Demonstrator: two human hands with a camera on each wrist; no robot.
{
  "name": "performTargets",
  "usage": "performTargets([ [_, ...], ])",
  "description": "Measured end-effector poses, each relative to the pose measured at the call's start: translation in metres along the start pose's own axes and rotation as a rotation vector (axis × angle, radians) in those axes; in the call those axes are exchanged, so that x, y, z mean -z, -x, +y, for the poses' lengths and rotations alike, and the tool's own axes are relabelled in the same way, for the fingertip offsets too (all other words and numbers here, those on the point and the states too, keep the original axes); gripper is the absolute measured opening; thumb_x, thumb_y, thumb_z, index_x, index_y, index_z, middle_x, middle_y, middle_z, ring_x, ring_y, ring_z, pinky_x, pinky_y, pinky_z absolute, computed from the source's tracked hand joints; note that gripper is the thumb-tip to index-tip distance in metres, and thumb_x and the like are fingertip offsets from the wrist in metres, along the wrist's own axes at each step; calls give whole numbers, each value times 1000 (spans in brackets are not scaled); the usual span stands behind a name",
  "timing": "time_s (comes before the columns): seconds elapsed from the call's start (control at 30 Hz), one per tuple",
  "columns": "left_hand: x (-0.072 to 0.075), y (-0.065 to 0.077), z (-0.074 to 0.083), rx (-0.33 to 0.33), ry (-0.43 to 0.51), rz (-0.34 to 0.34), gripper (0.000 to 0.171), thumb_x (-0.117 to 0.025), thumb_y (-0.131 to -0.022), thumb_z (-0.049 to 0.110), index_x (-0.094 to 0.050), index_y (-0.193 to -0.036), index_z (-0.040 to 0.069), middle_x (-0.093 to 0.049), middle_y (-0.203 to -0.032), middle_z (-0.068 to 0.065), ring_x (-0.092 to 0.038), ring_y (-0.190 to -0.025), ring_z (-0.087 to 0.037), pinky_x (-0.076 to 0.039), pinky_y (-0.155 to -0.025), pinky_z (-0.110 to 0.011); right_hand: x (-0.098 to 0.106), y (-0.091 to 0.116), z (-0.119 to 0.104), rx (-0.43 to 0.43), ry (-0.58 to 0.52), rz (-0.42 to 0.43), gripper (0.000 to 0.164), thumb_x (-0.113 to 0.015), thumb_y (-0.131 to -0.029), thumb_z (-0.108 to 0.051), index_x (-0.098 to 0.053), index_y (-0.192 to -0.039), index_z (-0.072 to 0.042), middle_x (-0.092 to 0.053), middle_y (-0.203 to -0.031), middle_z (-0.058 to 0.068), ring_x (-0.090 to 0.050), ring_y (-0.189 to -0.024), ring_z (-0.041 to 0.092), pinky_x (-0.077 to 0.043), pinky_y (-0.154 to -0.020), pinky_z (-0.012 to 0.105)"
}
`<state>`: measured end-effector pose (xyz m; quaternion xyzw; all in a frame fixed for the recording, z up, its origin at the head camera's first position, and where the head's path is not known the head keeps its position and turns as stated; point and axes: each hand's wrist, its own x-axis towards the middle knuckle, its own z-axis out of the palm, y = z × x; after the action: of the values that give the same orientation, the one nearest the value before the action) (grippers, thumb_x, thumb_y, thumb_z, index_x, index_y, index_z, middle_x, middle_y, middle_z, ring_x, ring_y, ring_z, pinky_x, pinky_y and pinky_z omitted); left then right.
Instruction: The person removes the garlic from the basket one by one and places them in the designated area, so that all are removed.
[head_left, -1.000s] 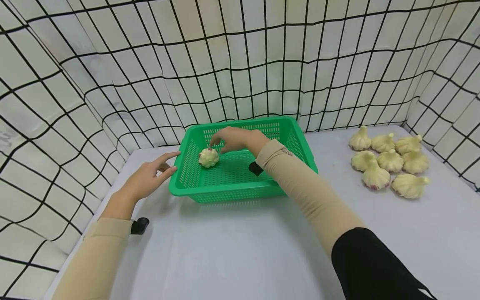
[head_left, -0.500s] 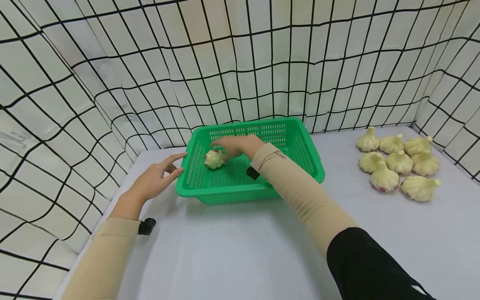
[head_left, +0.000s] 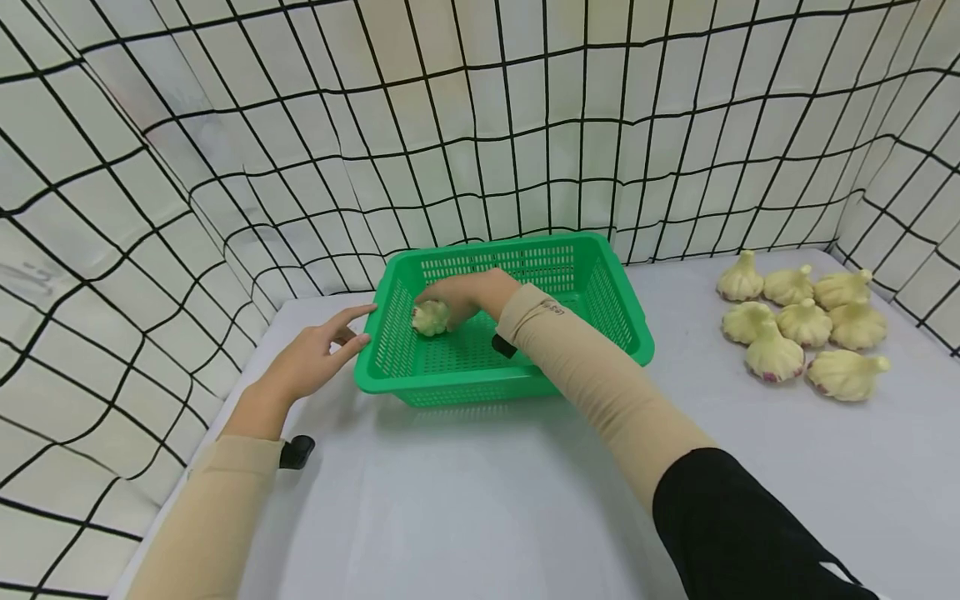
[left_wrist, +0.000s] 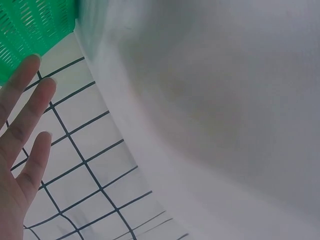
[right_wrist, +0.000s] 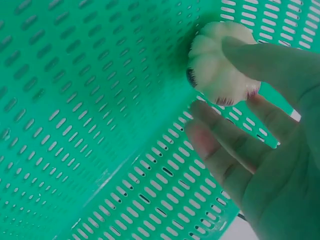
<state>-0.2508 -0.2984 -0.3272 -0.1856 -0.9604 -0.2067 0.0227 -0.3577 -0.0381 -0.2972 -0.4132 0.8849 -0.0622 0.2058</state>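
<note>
In the head view a green plastic basket (head_left: pixel 480 379) stands on the white table. Inside its left half my right hand (head_left: pixel 468 292) holds a pale garlic bulb (head_left: pixel 431 319). The right wrist view has the thumb (right_wrist: pixel 260 57) lying across the garlic bulb (right_wrist: pixel 220 65), one finger at its underside and two others extended below it. Purple marks ring the bulb's lower side. My left hand (head_left: pixel 307 358) is at the basket's left rim, fingers extended, fingertips right at the edge. From the left wrist, those spread fingers (left_wrist: pixel 32 107) overlap the basket's perforated wall (left_wrist: pixel 35 30).
Several more garlic bulbs (head_left: pixel 806 323) lie grouped on the table (head_left: pixel 465 492) to the right of the basket. A white wall with black netting (head_left: pixel 525 125) runs behind the basket and along both sides.
My right hand has lowered onto the garlic bulb in the basket and taken hold of it. The view has shifted slightly; my left hand keeps its place at the rim.
</note>
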Motion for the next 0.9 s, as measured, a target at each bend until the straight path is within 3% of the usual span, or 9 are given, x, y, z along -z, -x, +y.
performTargets([
  [0.23, 2, 0, 0, -3, -4, -1, 57, -48, -108, 46, -37, -159, 21, -71, -116, -17, -65, -110, -39, -50, -88, -62, 0, 1, 0, -23, -16, -1, 64, -62, -101, -2, -39, -158, -17, -36, -162, 10, -31, -149, 29, -33, -116, 43],
  [0.47, 0, 1, -1, -4, 4, 1, 57, -48, -108, 45, -38, -159, 21, -72, -114, -15, -65, -110, -37, -50, -88, -61, -3, 8, 9, -29, -174, 21, 42, -56, -104, -6, -54, -145, -15, -40, -156, 13, -49, -129, 31, -53, -93, 49],
  [0.63, 1, 2, -1, 2, 3, 1, 57, -49, -108, 45, -38, -159, 22, -72, -115, -15, -65, -111, -37, -49, -88, -61, -4, 10, 13, -17, -214, 25, 30, -58, -105, -12, -57, -135, -8, -44, -152, 15, -53, -122, 32, -54, -91, 52],
  [0.77, 0, 1, 0, 4, -2, -1, 57, -48, -108, 45, -38, -159, 21, -71, -116, -16, -64, -111, -38, -49, -88, -62, -3, 11, 14, -10, -181, 30, 10, -62, -104, -12, -56, -111, -7, -52, -137, 16, -55, -105, 27, -54, -83, 46],
  [0.83, 0, 1, 0, 6, -4, -1, 57, -48, -108, 46, -37, -159, 21, -71, -116, -17, -64, -111, -38, -49, -88, -62, -2, 12, 14, -13, -159, 36, 11, -64, -103, -11, -53, -101, -9, -54, -127, 14, -53, -97, 24, -53, -76, 41],
  [0.9, 1, 1, 0, 7, -3, -3, 57, -48, -108, 46, -37, -159, 21, -71, -116, -18, -64, -111, -38, -49, -89, -62, -2, 13, 14, -17, -146, 36, 12, -64, -103, -9, -52, -102, -7, -54, -123, 15, -52, -94, 25, -50, -74, 39],
])
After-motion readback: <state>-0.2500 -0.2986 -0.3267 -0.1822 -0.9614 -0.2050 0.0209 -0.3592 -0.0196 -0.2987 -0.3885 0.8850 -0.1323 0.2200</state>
